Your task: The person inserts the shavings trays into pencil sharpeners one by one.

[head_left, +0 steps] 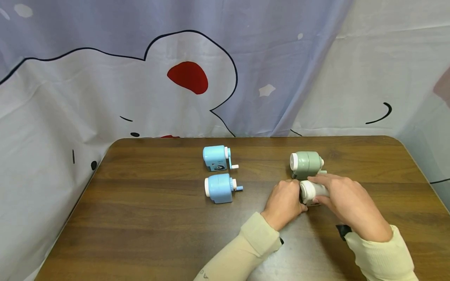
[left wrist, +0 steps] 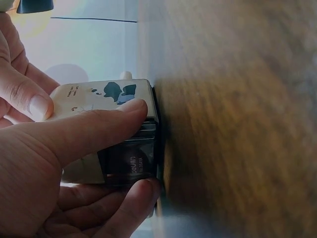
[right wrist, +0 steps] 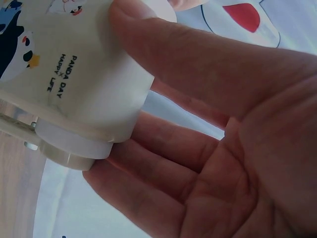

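A cream pencil sharpener (head_left: 308, 192) with printed panda pictures stands on the right side of the table, between the two hands. My left hand (head_left: 284, 203) holds its lower end, thumb along the printed side and fingers on the opposite side. The dark drawer (left wrist: 131, 161) shows between them in the left wrist view. From above and the right, my right hand (head_left: 351, 200) grips the rounded top of the body, thumb on the printed face in the right wrist view. The crank hub (right wrist: 67, 151) sits beside those fingertips. Just behind stands a green pencil sharpener (head_left: 306, 164).
Left of the hands, two blue pencil sharpeners stand one behind the other: a light blue one (head_left: 214, 157) at the back and another blue one (head_left: 219, 188) nearer, both with cranks to the right. A printed curtain (head_left: 263, 70) hangs behind the wooden table (head_left: 147, 218).
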`<act>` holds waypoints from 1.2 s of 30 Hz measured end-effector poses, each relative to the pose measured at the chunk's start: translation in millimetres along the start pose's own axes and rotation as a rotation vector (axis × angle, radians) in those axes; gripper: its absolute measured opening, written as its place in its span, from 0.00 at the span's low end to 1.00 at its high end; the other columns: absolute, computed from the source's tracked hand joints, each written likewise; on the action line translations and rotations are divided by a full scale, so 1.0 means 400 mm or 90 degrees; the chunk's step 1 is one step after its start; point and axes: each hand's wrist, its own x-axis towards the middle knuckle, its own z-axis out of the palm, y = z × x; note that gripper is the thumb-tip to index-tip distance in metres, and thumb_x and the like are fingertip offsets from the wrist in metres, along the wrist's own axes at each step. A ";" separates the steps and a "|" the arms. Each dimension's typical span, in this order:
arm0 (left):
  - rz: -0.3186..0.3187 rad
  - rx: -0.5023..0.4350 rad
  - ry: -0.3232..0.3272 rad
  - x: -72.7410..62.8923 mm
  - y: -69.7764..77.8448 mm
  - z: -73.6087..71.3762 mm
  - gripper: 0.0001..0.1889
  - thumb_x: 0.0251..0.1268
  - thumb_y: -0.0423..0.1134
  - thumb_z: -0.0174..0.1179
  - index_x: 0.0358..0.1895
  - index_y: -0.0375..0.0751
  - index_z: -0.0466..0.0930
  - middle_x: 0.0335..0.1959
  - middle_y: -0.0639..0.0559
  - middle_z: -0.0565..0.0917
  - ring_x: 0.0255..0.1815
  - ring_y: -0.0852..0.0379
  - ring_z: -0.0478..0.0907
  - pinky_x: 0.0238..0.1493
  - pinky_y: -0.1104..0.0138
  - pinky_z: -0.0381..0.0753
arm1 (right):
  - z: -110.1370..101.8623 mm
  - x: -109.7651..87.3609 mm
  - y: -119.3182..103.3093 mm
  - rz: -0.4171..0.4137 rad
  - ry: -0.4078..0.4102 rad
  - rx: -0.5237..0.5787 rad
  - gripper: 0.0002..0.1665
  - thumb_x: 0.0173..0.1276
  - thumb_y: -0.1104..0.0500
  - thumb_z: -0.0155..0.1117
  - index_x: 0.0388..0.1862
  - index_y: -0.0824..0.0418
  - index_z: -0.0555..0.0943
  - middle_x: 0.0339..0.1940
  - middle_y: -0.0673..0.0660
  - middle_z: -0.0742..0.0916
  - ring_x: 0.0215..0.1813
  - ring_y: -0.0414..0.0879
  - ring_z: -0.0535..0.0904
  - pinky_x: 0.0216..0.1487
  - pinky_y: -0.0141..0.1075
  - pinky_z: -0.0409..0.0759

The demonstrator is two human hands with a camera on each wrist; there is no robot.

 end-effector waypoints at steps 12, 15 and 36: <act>-0.004 -0.011 -0.001 0.003 -0.002 0.001 0.26 0.39 0.49 0.85 0.41 0.42 0.85 0.34 0.57 0.86 0.33 0.63 0.83 0.35 0.73 0.80 | 0.002 0.001 0.001 -0.008 0.006 -0.002 0.30 0.51 0.61 0.82 0.54 0.63 0.85 0.50 0.66 0.87 0.44 0.63 0.85 0.36 0.55 0.80; -0.005 -0.011 -0.001 0.003 -0.002 0.001 0.26 0.38 0.49 0.85 0.41 0.42 0.84 0.34 0.57 0.86 0.33 0.63 0.83 0.35 0.73 0.80 | 0.002 0.001 0.001 -0.008 0.007 -0.002 0.29 0.51 0.61 0.82 0.54 0.63 0.85 0.50 0.66 0.88 0.43 0.63 0.85 0.36 0.55 0.80; -0.014 -0.014 -0.007 0.004 0.002 0.003 0.26 0.40 0.49 0.84 0.42 0.43 0.84 0.35 0.57 0.85 0.33 0.63 0.83 0.34 0.74 0.79 | 0.001 0.001 -0.002 0.009 -0.009 -0.005 0.29 0.52 0.60 0.82 0.55 0.62 0.85 0.50 0.67 0.87 0.42 0.61 0.85 0.34 0.54 0.79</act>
